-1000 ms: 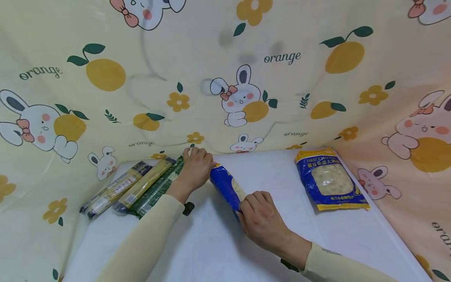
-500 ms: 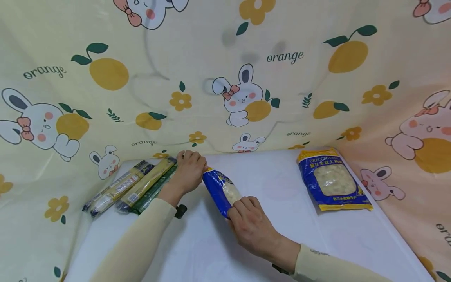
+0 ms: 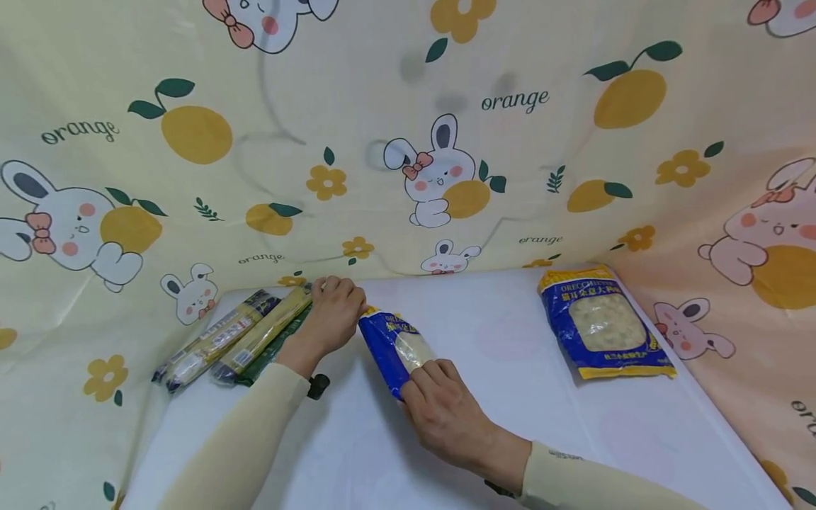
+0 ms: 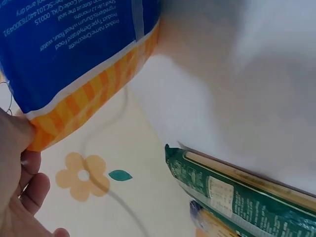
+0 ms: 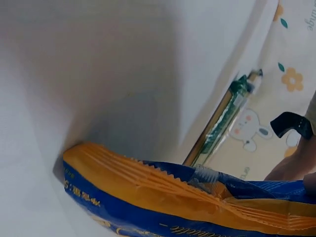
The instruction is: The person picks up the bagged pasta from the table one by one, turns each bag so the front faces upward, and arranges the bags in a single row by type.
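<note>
A blue bag of orecchiette pasta (image 3: 389, 350) with orange end strips is held between both hands, tilted above the white table. My left hand (image 3: 331, 315) pinches its far corner; in the left wrist view the thumb (image 4: 17, 131) lies against the orange strip (image 4: 89, 101), and the bag's printed back faces that camera. My right hand (image 3: 446, 411) grips the near end, fingers curled over the edge. Seen from the right wrist, the crimped orange seal (image 5: 148, 180) runs along the bag. Left of my left hand lies a green long pack (image 3: 274, 354), partly hidden by that arm.
Beside the green pack lie a gold long pack (image 3: 264, 333) and clear long packs with dark ends (image 3: 217, 340). A second blue orecchiette bag (image 3: 605, 326) lies flat at the right. A printed cloth (image 3: 357, 106) stands behind the white table (image 3: 510, 333).
Both hands have shifted left with the pasta bag, and its windowed front has turned more into view. My left arm now covers more of the green pack. The other bag stays put.
</note>
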Demonstrator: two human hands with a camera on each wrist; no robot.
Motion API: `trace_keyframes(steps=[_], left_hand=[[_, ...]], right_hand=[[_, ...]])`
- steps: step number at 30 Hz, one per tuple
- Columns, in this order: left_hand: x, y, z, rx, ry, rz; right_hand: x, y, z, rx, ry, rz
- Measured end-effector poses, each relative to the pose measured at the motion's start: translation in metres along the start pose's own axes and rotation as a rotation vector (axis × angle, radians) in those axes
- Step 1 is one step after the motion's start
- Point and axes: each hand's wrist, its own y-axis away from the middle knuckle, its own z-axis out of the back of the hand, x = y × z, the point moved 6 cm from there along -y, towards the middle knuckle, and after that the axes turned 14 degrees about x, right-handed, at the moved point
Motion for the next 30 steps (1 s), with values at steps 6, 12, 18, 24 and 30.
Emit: trace_keyframes(steps=[6, 12, 18, 24, 30], left_hand=[[0.005, 0.005, -0.005, 0.014, 0.0, -0.02], [0.009, 0.01, -0.011, 0.013, -0.02, -0.034], [0.014, 0.019, -0.014, -0.004, -0.034, -0.071], [0.022, 0.026, -0.021, 0.008, -0.023, -0.079], [0.035, 0.039, -0.036, 0.112, -0.041, -0.034]], right_hand=[[0.007, -0.004, -0.005, -0.003, 0.055, 0.042], [0.017, -0.008, -0.011, 0.018, 0.084, 0.075], [0.026, -0.011, -0.018, 0.052, 0.038, 0.079], [0.031, -0.01, -0.022, 0.107, -0.035, 0.072], [0.027, -0.004, -0.021, 0.084, -0.104, 0.063]])
